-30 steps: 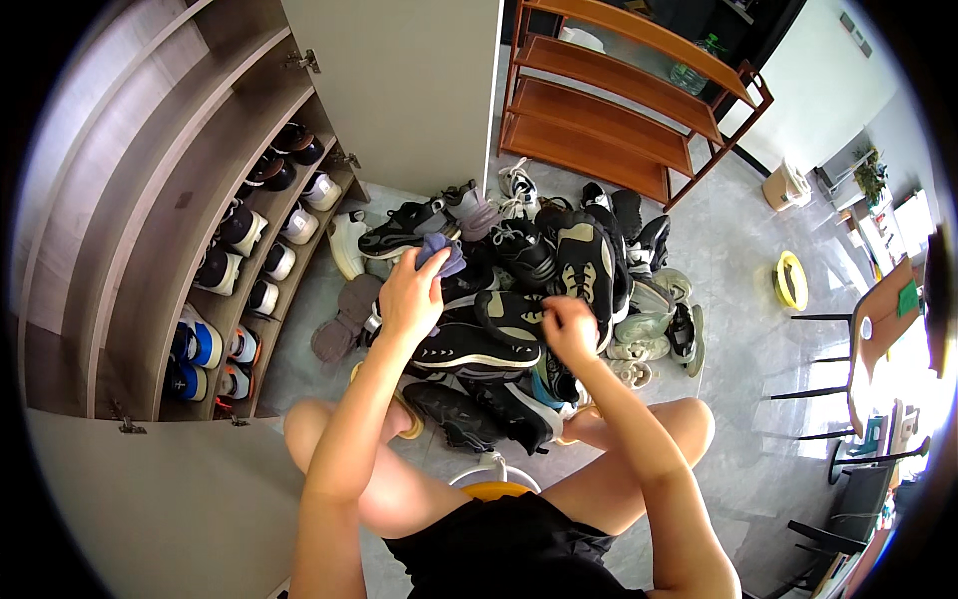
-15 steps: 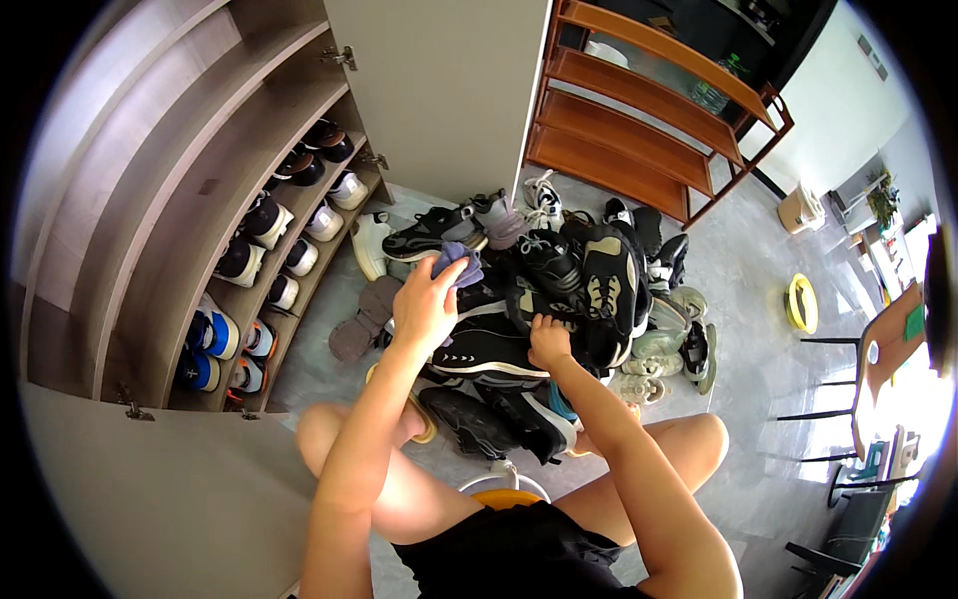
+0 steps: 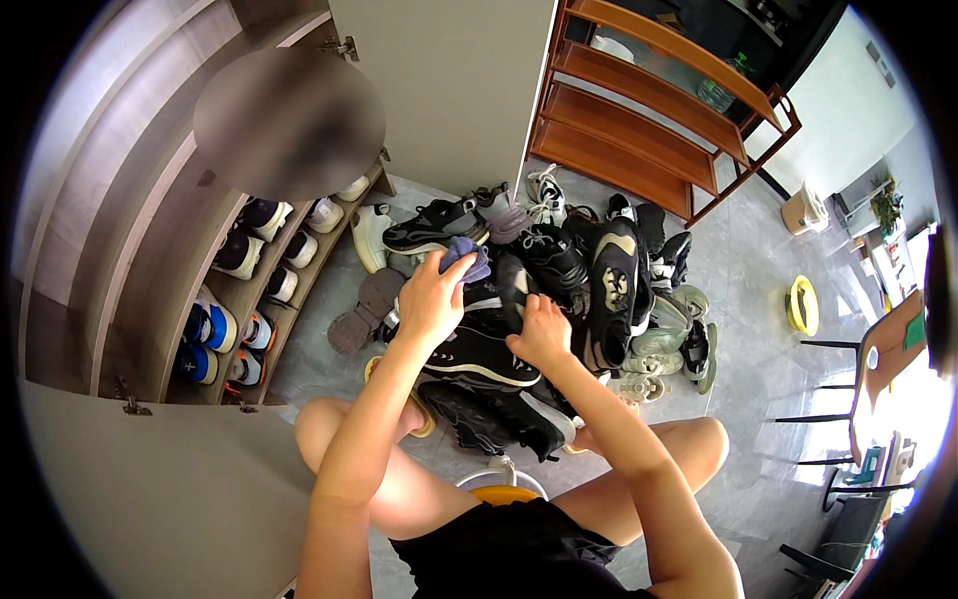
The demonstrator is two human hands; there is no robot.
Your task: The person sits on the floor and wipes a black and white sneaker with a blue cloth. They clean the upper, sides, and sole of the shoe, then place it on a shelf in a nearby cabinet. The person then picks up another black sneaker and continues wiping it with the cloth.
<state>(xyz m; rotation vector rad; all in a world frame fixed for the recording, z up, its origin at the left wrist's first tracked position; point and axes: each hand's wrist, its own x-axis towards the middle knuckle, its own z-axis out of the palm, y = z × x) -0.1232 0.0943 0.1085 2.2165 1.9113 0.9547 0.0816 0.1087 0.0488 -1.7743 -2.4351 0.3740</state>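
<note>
My left hand point(image 3: 431, 304) grips a crumpled purple-grey cloth point(image 3: 467, 260) over the middle of a heap of shoes. Close beside it, my right hand point(image 3: 542, 332) has its fingers curled round a dark shoe point(image 3: 513, 284), which stands tilted on the pile. Below both hands lies a long black shoe with a pale sole edge point(image 3: 484, 356). A black sneaker with beige trim point(image 3: 613, 290) rests to the right of my right hand. Black lace-up shoes point(image 3: 554, 256) lie just beyond. A grey-black sneaker point(image 3: 435, 226) is past the cloth.
At left stands an open shoe cabinet point(image 3: 150, 299) with shoes on its lower shelves; a blurred oval hides part of it. A brown rack point(image 3: 629, 125) stands at the back. A yellow basin point(image 3: 801, 304) and chair point(image 3: 878, 359) are at right. Brown slippers point(image 3: 364, 309) lie near the cabinet.
My right hand has shifted slightly and now holds the dark shoe tilted up, nearer to the cloth. My left hand keeps the cloth and has barely moved. A blurred oval now covers some shelves.
</note>
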